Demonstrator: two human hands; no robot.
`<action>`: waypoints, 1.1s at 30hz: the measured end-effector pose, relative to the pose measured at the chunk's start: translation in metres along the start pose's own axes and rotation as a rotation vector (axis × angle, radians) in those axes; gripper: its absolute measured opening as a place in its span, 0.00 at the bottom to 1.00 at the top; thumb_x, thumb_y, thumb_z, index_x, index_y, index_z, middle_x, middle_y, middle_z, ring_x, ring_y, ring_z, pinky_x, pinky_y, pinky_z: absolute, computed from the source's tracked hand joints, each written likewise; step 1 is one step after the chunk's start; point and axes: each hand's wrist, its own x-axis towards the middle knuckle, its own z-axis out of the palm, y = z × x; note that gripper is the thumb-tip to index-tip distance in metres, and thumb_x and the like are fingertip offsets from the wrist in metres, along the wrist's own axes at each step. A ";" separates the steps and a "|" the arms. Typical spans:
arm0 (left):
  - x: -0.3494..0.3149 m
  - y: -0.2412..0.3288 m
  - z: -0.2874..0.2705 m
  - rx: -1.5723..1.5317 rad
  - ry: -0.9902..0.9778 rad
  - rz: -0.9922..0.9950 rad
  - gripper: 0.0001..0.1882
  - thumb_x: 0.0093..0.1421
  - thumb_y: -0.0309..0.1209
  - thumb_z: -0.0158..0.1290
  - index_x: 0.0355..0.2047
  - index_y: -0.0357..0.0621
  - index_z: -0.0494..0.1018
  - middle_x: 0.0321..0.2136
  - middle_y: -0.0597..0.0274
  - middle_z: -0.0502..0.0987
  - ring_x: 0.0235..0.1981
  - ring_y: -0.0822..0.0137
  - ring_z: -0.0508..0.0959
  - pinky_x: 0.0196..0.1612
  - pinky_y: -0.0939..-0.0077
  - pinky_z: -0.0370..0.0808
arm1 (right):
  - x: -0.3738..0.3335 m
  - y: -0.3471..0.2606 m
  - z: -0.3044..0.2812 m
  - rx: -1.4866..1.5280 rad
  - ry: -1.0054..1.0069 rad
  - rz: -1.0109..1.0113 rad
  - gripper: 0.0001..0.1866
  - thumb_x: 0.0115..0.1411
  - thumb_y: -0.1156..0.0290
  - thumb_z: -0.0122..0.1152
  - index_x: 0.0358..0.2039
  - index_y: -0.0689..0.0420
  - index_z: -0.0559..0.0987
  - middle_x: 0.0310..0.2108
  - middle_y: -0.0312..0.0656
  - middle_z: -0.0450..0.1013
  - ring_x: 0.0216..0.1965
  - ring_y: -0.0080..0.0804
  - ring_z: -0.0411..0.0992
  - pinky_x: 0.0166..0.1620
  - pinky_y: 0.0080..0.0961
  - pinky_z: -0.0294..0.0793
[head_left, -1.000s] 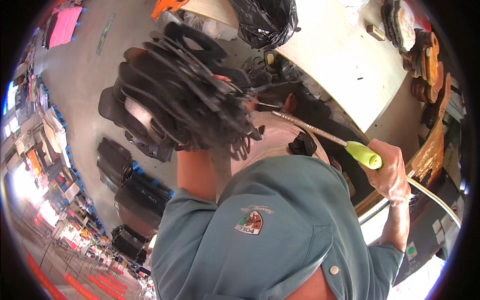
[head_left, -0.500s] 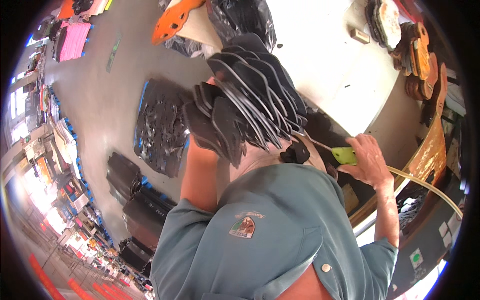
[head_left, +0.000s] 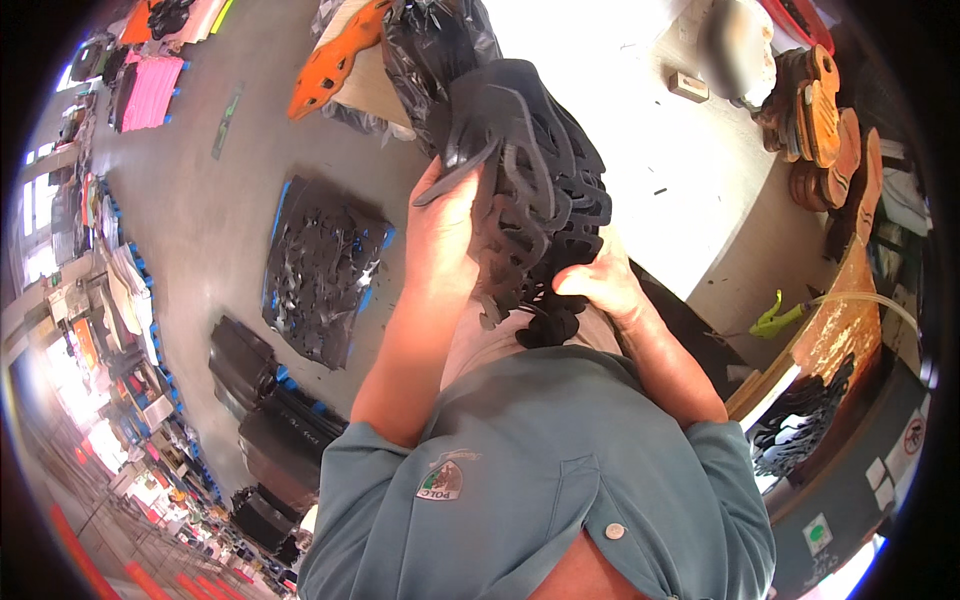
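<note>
Stack handling, 2-hand hold: we judged even pressure from both sides best, w/ layers squared b/c loose, thin strips could slip or snag. Our L hand (head_left: 440, 235), part-curled, gripped the L edge of a thick stack of black, foam-like, curvy cut-outs (head_left: 525, 130); our R hand (head_left: 608, 285), also part-curled, held its near R side, thumb out, fingertips hidden. The stack sat btwn both, in front of our torso.
</note>
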 end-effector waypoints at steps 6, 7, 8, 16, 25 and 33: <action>0.029 -0.001 0.012 0.038 -0.024 -0.050 0.18 0.70 0.31 0.59 0.58 0.39 0.77 0.50 0.60 0.83 0.48 0.68 0.82 0.52 0.71 0.79 | 0.027 0.001 0.024 -0.042 0.281 0.140 0.34 0.54 0.66 0.82 0.59 0.61 0.77 0.52 0.41 0.80 0.51 0.31 0.77 0.57 0.30 0.75; 0.036 0.001 0.012 0.046 -0.032 -0.051 0.18 0.70 0.30 0.59 0.58 0.39 0.77 0.50 0.60 0.82 0.49 0.67 0.81 0.52 0.72 0.78 | 0.034 0.002 0.025 0.074 0.302 0.167 0.31 0.55 0.68 0.81 0.57 0.60 0.78 0.50 0.40 0.80 0.49 0.29 0.77 0.56 0.29 0.76; 0.040 0.003 0.011 0.061 -0.035 -0.059 0.18 0.70 0.29 0.58 0.58 0.38 0.77 0.51 0.60 0.82 0.49 0.67 0.81 0.53 0.72 0.78 | 0.039 0.004 0.026 0.216 0.297 0.145 0.27 0.55 0.69 0.80 0.55 0.59 0.80 0.48 0.38 0.81 0.47 0.27 0.77 0.55 0.29 0.76; 0.086 0.020 0.001 0.065 0.045 -0.141 0.19 0.68 0.29 0.61 0.57 0.38 0.77 0.50 0.60 0.82 0.50 0.68 0.80 0.55 0.73 0.75 | 0.084 0.021 0.045 0.143 0.318 0.222 0.30 0.52 0.69 0.83 0.55 0.60 0.80 0.45 0.37 0.81 0.47 0.28 0.77 0.55 0.30 0.76; 0.117 0.052 -0.027 -0.216 -0.456 -0.234 0.24 0.75 0.39 0.49 0.61 0.33 0.70 0.59 0.53 0.76 0.59 0.62 0.75 0.66 0.65 0.67 | 0.110 0.023 0.018 0.391 0.424 0.260 0.32 0.53 0.65 0.78 0.56 0.68 0.78 0.43 0.53 0.83 0.40 0.48 0.84 0.50 0.44 0.85; 0.167 0.068 -0.071 -0.031 -0.117 -0.187 0.30 0.73 0.45 0.53 0.63 0.31 0.69 0.57 0.51 0.77 0.56 0.60 0.77 0.61 0.63 0.71 | 0.144 0.015 0.002 0.602 0.331 0.172 0.29 0.57 0.64 0.75 0.53 0.71 0.78 0.41 0.58 0.83 0.39 0.52 0.84 0.50 0.45 0.86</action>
